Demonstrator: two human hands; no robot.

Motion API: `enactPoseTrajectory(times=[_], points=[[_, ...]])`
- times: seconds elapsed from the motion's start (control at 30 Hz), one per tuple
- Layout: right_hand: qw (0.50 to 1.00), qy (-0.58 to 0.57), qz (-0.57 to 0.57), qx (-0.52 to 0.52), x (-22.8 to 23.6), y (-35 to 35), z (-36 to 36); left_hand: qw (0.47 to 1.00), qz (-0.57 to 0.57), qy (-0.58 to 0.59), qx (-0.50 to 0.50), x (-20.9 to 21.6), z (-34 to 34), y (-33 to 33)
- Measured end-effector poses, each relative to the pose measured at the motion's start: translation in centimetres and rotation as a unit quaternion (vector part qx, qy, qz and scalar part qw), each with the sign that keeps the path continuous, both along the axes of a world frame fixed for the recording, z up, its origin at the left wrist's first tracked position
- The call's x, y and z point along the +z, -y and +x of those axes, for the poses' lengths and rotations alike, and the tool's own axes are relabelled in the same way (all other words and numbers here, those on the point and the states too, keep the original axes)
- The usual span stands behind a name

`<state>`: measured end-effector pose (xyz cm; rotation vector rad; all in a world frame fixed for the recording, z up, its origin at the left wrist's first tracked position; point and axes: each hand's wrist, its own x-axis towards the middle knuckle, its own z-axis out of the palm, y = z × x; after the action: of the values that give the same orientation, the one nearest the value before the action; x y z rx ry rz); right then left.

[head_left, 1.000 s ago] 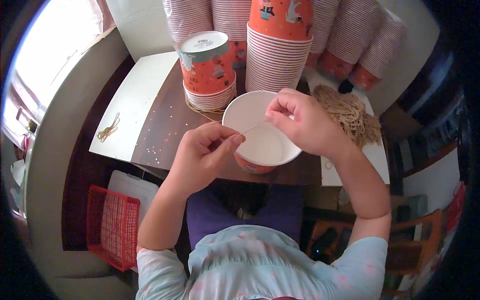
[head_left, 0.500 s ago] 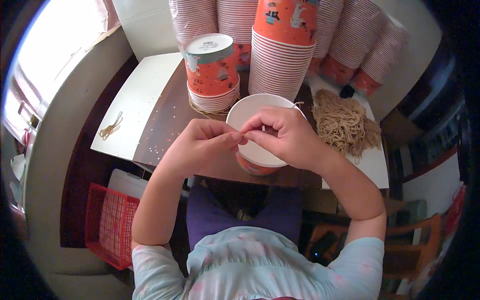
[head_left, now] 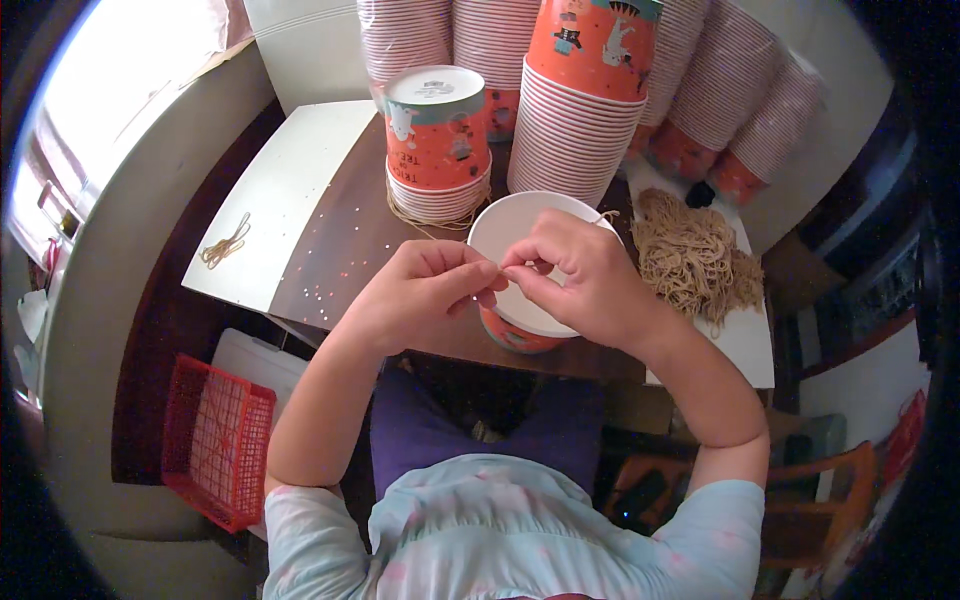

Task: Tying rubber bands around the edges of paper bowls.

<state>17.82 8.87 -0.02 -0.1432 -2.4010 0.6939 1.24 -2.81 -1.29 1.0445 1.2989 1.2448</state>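
An orange paper bucket (head_left: 517,335) with a white inside stands upright at the table's front edge. Over its mouth my left hand (head_left: 420,290) and my right hand (head_left: 585,280) meet, thumb and fingertips pinched together. Whatever lies between the fingertips is too small to make out. A short bit of tan cord (head_left: 607,216) sticks out at the bucket's right rim, beside my right hand. My hands cover the near part of the opening. To the right lies a heap of tan cords (head_left: 690,255).
Behind the bucket rise a tall stack of nested buckets (head_left: 575,130) and a shorter upside-down stack (head_left: 438,150) with cord round its base. More wrapped stacks (head_left: 720,90) line the wall. A small cord bundle (head_left: 226,241) lies left; a red basket (head_left: 220,440) sits below.
The view has shifted slightly, so the bucket and stacks appear a little further right. Both hands stay pinched together over the bucket, with only a small change in the fingers.
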Motion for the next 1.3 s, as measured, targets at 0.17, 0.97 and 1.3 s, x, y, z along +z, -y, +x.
enactPoseTrajectory(times=[0.17,0.97,1.3], points=[[0.999,-0.015,0.036,0.006,0.0,0.1,-0.1,1.0,0.018,-0.007,-0.008,-0.1,-0.2,0.3],[0.903,0.34,0.236,-0.117,-0.7,-7.2,-2.8,0.914,0.1,-0.353,0.174,-2.0,0.8,-1.9],[0.992,0.061,-0.023,-0.11,-1.6,-3.1,0.0,0.953,0.068,-0.248,0.158,-3.4,1.8,-0.4]])
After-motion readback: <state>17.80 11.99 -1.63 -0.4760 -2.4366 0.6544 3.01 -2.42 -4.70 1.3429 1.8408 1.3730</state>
